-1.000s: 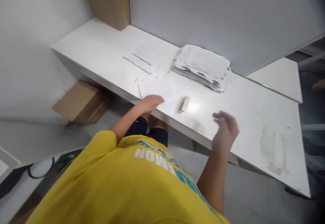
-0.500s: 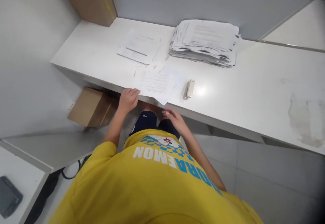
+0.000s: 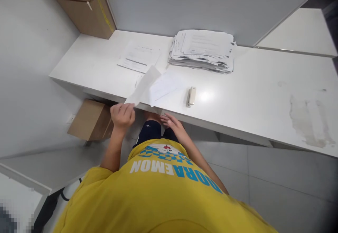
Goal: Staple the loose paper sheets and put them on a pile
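So the sheet (image 3: 144,82) is tilted up at the front edge of the desk (image 3: 253,95), its near corner pinched in the left grip (image 3: 123,115) and the rest sticking out past the fingers over the desk. Right grip (image 3: 171,122) is empty with fingers loosely spread, just off the edge near another paper (image 3: 166,87). Stapler (image 3: 192,96)'s right of that, fat stack (image 3: 202,50) behind.
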Demonstrator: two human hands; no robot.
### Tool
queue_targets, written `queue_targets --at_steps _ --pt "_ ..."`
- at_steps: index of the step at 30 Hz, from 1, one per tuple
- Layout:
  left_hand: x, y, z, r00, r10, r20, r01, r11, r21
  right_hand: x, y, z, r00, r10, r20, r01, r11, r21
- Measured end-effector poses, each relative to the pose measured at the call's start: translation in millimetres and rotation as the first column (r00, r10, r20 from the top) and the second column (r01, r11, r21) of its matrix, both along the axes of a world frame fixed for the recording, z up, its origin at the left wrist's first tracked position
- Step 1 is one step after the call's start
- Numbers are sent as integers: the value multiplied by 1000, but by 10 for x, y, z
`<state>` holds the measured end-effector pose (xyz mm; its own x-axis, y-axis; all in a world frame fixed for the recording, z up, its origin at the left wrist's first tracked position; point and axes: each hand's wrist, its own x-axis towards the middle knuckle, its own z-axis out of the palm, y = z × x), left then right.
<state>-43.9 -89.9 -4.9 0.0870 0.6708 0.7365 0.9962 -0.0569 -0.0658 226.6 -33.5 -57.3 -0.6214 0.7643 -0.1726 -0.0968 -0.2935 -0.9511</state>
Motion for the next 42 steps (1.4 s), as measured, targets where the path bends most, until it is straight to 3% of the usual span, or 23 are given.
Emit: queue_targets --at_steps 2,4,6,8,13,16,21,26,31,33,36,38,40,42 --pt "182 -32 44 978 -198 -65 190 976 -108 146 -10 33 988 -15 -156 0 996 -91" --pt "381 -16 37 916 -396 -62 368 892 -264 259 -9 39 967 -111 -231 78 986 -150" --pt "542 16 4 857 -515 -30 470 803 -368 354 -2 14 949 -234 -210 195 962 -193" --pt "632 39 -24 824 -565 -46 505 768 -394 446 4 -28 937 -315 -147 279 934 -222" --pt "618 54 -15 762 -635 -125 557 742 -373 673 -5 -112 925 -378 45 375 885 -278" --pt "592 78 -46 740 -667 -84 606 716 -348 811 3 -129 906 -408 118 424 876 -229" --pt "760 79 -248 784 -586 207 610 664 -431 1133 64 -131 836 -519 178 544 824 -158" --pt "1041 -118 -354 802 -388 455 582 678 -449 1436 76 -118 774 -608 178 633 750 -192" --pt "960 -342 -526 841 -208 499 488 689 -535 1536 71 -131 705 -684 188 710 685 -166" --pt "841 -434 -665 886 -182 426 439 624 -646 1539 84 -144 675 -713 190 737 663 -129" --pt "690 -574 -803 902 -250 353 428 399 -810 1539 107 -149 642 -734 223 761 644 -72" --pt "649 -637 -764 884 -264 385 454 298 -839 1543 119 -144 631 -730 263 760 649 -22" --pt "667 -647 -610 858 -233 457 509 270 -817 1548 131 -141 621 -732 280 753 656 46" --pt "742 -584 -387 796 -214 567 606 280 -745 1549 150 -156 605 -752 262 757 645 105"
